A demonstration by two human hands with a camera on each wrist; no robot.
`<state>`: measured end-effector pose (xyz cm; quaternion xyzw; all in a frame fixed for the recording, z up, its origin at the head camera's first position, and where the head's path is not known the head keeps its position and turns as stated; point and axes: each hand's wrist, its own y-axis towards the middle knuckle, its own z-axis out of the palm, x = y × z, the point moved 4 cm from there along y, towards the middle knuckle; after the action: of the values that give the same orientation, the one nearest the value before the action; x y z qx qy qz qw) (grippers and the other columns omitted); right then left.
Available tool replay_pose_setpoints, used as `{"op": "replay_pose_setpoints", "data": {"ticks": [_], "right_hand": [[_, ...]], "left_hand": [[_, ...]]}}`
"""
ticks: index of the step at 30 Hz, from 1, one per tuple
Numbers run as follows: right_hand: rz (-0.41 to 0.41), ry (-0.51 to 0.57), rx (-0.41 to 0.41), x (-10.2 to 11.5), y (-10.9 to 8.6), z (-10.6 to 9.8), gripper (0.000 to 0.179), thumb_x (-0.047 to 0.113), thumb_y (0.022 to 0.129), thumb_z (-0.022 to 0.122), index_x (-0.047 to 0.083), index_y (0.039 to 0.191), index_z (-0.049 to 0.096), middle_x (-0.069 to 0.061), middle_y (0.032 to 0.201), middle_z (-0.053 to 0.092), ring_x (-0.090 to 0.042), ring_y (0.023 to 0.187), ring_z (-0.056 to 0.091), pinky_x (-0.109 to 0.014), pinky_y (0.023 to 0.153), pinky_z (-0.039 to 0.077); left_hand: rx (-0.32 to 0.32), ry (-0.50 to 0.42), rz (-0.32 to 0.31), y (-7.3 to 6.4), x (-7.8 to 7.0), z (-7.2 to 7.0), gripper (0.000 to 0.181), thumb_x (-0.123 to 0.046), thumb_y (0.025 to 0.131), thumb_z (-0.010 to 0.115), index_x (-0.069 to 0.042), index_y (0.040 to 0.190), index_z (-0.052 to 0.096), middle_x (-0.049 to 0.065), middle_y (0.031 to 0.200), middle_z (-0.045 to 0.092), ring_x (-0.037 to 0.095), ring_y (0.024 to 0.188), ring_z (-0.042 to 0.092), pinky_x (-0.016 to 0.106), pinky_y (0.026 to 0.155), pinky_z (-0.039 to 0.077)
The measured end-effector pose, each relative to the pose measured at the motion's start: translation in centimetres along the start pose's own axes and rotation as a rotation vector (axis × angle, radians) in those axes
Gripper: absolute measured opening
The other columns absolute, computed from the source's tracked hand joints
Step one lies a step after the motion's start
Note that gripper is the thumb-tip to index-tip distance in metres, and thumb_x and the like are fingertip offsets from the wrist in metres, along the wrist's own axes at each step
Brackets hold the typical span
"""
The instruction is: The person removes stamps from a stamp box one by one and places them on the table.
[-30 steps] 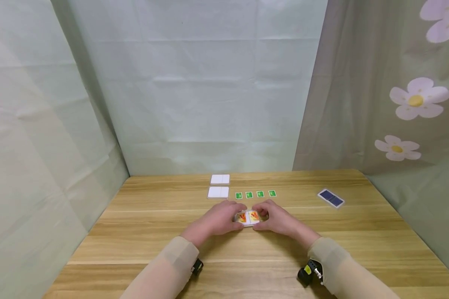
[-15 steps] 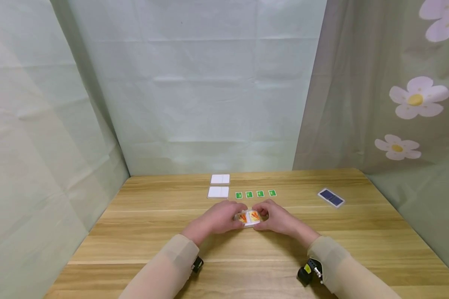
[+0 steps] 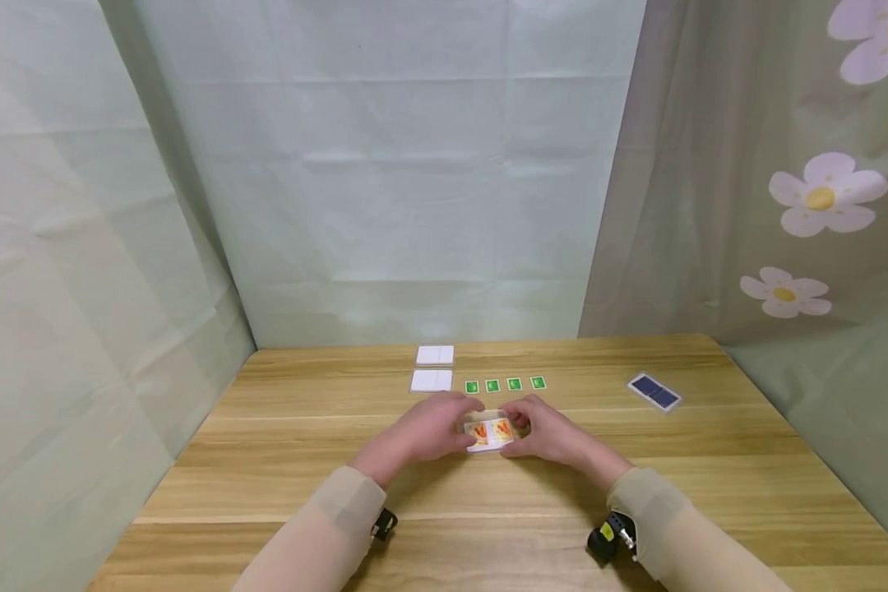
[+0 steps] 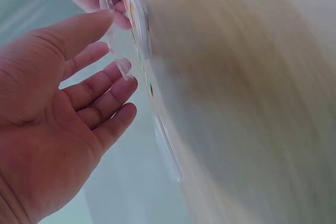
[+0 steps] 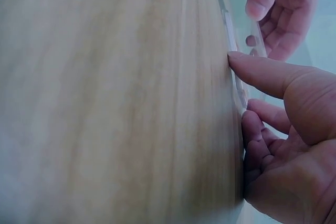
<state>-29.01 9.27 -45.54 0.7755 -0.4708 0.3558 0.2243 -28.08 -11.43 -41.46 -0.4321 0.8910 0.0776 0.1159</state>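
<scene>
A flat white case point(image 3: 490, 446) lies on the table between the hands, showing two orange-red pictures through its top. My left hand point(image 3: 431, 427) pinches a clear plastic lid point(image 4: 114, 48) between thumb and fingers. In the left wrist view that lid is raised and tilted, with a gap between it and the white case. At the case's right end, my right hand point(image 3: 555, 434) grips the edge, thumb on the near side and fingers at the far side. In the right wrist view the thumb point(image 5: 262, 69) presses the case's edge close to the tabletop.
Behind the hands several small green picture tiles point(image 3: 492, 386) stand in a row. Two white rectangular cases point(image 3: 432, 381) lie to their left, one behind the other. A dark blue panelled case point(image 3: 654, 392) lies at the right. Cloth curtains point(image 3: 414, 205) enclose the wooden table point(image 3: 281, 460).
My left hand has shifted slightly left and up, lifting the clear lid off the white case. My right hand stays in place at the case's right end.
</scene>
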Motion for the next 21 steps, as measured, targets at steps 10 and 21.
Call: {"op": "replay_pose_setpoints", "data": {"ticks": [10,21], "right_hand": [[-0.018,-0.001,0.002,0.1,0.0,0.1,0.049,0.015,0.086,0.097,0.008,0.129,0.075,-0.006,0.119,0.058,-0.023,0.108,0.054,-0.043,0.099,0.047],[-0.029,-0.038,0.01,0.6,-0.3,0.0,0.043,0.018,0.087,0.097,0.01,0.123,0.076,-0.006,0.119,0.059,-0.023,0.108,0.055,-0.043,0.099,0.048]], "left_hand": [[-0.037,-0.066,-0.063,-2.2,2.8,-0.7,0.054,-0.017,0.1,0.084,-0.008,0.149,0.066,0.015,0.15,0.065,0.036,0.14,0.059,0.055,0.119,0.046],[-0.069,-0.09,-0.132,-4.8,6.0,-2.0,0.056,-0.011,0.101,0.082,-0.002,0.152,0.062,0.022,0.153,0.061,0.045,0.145,0.054,0.061,0.123,0.04]]}}
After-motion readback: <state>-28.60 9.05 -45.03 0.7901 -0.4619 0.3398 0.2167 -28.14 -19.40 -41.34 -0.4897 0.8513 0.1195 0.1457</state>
